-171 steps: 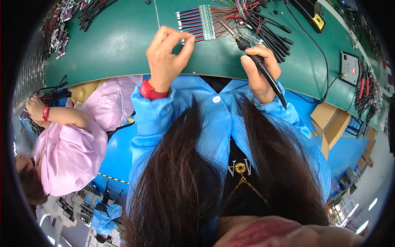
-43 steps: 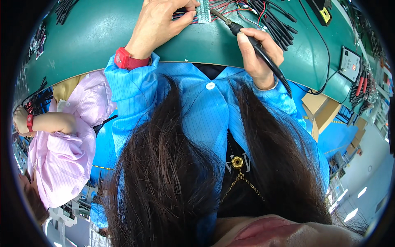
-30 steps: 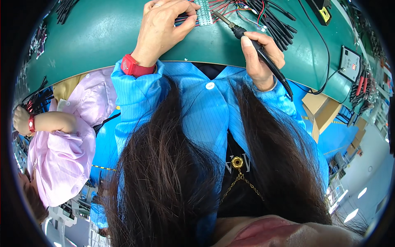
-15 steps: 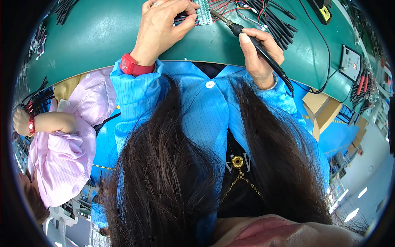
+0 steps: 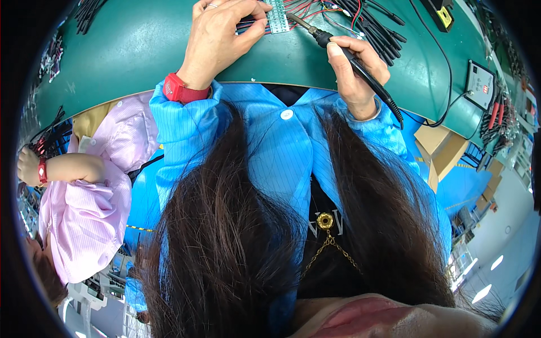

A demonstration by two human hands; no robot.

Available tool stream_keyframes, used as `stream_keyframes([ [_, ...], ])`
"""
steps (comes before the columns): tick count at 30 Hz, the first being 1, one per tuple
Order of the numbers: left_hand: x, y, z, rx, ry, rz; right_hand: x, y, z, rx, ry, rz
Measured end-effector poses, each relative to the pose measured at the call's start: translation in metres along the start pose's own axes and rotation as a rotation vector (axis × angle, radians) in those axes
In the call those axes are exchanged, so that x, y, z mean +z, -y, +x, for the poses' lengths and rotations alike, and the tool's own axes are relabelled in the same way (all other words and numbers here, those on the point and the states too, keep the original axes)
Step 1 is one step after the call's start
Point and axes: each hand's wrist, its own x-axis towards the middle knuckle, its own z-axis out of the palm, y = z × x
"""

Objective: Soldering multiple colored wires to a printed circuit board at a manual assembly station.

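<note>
One iron (image 5: 363, 72), one flat board (image 5: 278, 18), one glossy green bench (image 5: 141, 45)
Upper centre of the frame: the right hand (image 5: 356, 90) has fingers clamped on the iron's rounded black handle, metal tip beside the oblong board; the left hand (image 5: 218, 40) curls its fingers over thin wires (image 5: 244, 26), whether pinching I cannot tell.

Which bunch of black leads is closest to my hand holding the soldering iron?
The bunch of black leads at upper right, just beyond your right hand; the upper-left bunch lies much farther away.
</note>
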Motion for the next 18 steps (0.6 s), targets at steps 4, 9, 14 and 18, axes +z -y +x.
stream_keyframes([
  [4, 0.003, 0.000, 0.000, -0.002, -0.004, -0.008, 0.000, 0.000, -0.001, -0.096, -0.030, -0.019],
  [9, 0.012, -0.002, -0.005, 0.024, -0.106, 0.033, 0.003, -0.005, -0.002, -0.178, -0.084, 0.000],
  [14, 0.010, -0.009, -0.009, 0.005, -0.163, 0.022, 0.001, -0.004, -0.003, -0.099, -0.071, 0.017],
  [18, 0.011, -0.008, -0.010, -0.030, -0.134, -0.033, -0.001, -0.002, -0.004, -0.038, -0.028, -0.004],
])
